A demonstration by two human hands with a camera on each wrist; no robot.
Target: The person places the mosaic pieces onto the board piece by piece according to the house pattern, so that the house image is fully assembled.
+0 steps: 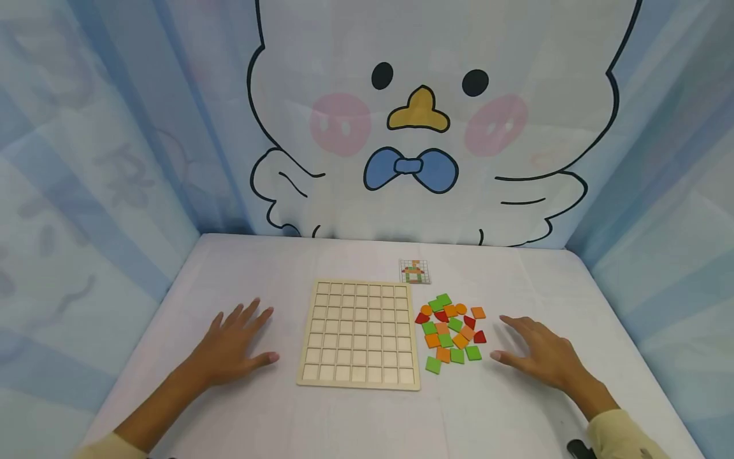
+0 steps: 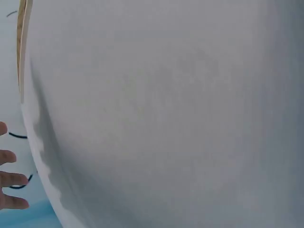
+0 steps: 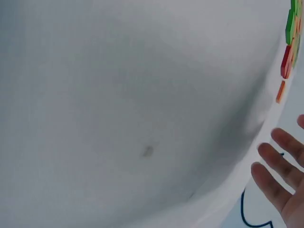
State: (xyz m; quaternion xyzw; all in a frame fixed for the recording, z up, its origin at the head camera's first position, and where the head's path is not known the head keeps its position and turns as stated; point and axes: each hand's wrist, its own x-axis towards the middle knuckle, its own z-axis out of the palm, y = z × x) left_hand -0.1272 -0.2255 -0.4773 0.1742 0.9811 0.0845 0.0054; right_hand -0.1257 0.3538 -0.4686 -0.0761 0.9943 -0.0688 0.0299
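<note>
A square wooden grid board (image 1: 360, 333) lies flat on the table, its cells bare. My left hand (image 1: 237, 344) is to the left of the board, fingers spread, holding nothing; its fingertips (image 2: 14, 179) show at the edge of the left wrist view. Just right of the board is a loose pile of flat green, orange and red pieces (image 1: 445, 340). My right hand (image 1: 541, 354) is to the right of that pile, fingers extended and apart from the pieces. In the right wrist view, fingers (image 3: 278, 159) appear beside the edges of a red piece (image 3: 285, 61) and a green piece (image 3: 289, 27).
Behind the board's far right corner lies a small pattern card (image 1: 415, 271) with a coloured figure on a grid. A white cloth covers the table (image 1: 258, 268). Curtains (image 1: 103, 191) printed in blue and white hang at the sides, with a cartoon backdrop (image 1: 413, 210) behind.
</note>
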